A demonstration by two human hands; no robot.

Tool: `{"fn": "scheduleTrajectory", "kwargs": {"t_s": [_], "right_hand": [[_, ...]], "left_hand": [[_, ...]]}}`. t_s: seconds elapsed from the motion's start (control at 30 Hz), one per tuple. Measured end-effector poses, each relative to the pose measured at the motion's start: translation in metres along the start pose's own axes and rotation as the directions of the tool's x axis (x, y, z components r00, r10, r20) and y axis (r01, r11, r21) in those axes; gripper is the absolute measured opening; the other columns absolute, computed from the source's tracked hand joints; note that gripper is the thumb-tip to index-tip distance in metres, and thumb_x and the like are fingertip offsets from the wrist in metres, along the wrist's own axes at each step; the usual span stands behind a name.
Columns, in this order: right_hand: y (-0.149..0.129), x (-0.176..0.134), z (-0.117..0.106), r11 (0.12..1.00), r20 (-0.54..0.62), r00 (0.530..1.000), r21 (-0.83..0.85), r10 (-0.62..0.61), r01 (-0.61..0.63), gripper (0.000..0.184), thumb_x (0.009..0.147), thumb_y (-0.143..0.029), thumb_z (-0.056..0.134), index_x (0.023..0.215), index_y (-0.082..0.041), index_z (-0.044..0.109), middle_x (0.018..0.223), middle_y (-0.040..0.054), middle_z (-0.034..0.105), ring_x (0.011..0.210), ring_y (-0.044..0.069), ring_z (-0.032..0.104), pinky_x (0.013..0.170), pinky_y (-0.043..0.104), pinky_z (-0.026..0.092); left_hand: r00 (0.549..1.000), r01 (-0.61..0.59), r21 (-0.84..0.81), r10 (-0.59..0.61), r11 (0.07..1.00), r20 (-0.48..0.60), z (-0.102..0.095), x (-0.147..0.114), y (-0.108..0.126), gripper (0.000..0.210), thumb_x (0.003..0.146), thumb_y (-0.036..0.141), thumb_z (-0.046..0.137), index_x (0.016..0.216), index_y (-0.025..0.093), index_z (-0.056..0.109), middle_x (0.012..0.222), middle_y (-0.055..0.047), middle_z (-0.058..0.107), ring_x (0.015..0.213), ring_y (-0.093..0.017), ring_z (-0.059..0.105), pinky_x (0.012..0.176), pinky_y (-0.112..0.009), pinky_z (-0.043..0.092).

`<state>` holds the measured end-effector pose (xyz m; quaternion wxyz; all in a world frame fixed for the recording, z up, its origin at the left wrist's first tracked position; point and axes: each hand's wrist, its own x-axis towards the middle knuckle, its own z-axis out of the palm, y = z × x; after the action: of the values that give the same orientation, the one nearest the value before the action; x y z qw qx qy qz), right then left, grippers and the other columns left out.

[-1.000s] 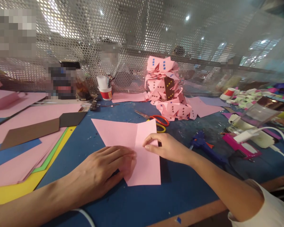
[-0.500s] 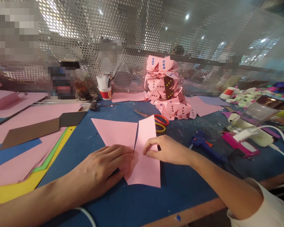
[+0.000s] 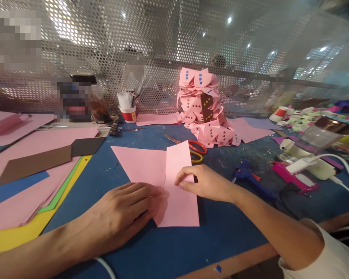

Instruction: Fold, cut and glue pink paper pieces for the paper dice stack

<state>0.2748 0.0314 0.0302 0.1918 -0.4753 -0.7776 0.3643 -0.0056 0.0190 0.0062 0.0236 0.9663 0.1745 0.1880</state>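
Note:
A pink sheet of paper (image 3: 144,164) lies in front of me, split by a cut running down from its upper edge. Its right-hand flap (image 3: 178,209) meets or slightly overlaps the left part along the cut. My left hand (image 3: 133,203) rests flat across the lower left part, fingers stretched out and pressing near the bottom of the cut. On the flap, my right hand (image 3: 196,182) is closed, thumb and fingers pinching the paper from its right side. Just behind the sheet lie scissors (image 3: 197,147) with red and yellow handles, partly covered by it.
A layered pink paper model (image 3: 200,104) stands at the back. To the right lie a blue glue gun (image 3: 251,180) and a pink device (image 3: 295,178) with a white cable. Coloured sheets (image 3: 58,193) are stacked at left. A paper cup (image 3: 128,114) holds tools.
The right-hand flap has shifted slightly left and flattened, closing the dark gap along the cut. My left hand has moved a little; my right hand has hardly moved.

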Motion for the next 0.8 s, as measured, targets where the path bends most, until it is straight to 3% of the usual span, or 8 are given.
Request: {"fn": "scheduleTrajectory", "kwargs": {"t_s": [0.23, 0.8], "right_hand": [[-0.0007, -0.0019, 0.0019, 0.998, 0.024, 0.999, 0.049, -0.033, 0.032, 0.015, 0.089, -0.03, 0.07, 0.102, -0.028, 0.076, 0.106, -0.0028, 0.078, 0.095, 0.017, 0.07, 0.088, 0.028, 0.048], [-0.0002, -0.0031, 0.001, 0.999, 0.089, 0.995, 0.002, -0.035, 0.035, 0.02, 0.087, -0.017, 0.066, 0.099, -0.026, 0.079, 0.095, -0.0004, 0.079, 0.086, 0.017, 0.069, 0.082, 0.028, 0.049]], "left_hand": [[0.999, 0.03, 0.007, -0.03, 1.0, 0.02, 0.0013, 0.0024, -0.0044, 0.022, 0.101, 0.016, 0.051, 0.12, 0.019, 0.062, 0.132, -0.008, 0.067, 0.123, -0.019, 0.061, 0.106, -0.032, 0.051], [0.993, 0.102, -0.021, -0.1, 0.995, 0.069, -0.001, 0.0033, -0.0022, 0.021, 0.1, 0.02, 0.053, 0.117, 0.022, 0.065, 0.132, -0.008, 0.066, 0.12, -0.021, 0.064, 0.097, -0.035, 0.058]]}}
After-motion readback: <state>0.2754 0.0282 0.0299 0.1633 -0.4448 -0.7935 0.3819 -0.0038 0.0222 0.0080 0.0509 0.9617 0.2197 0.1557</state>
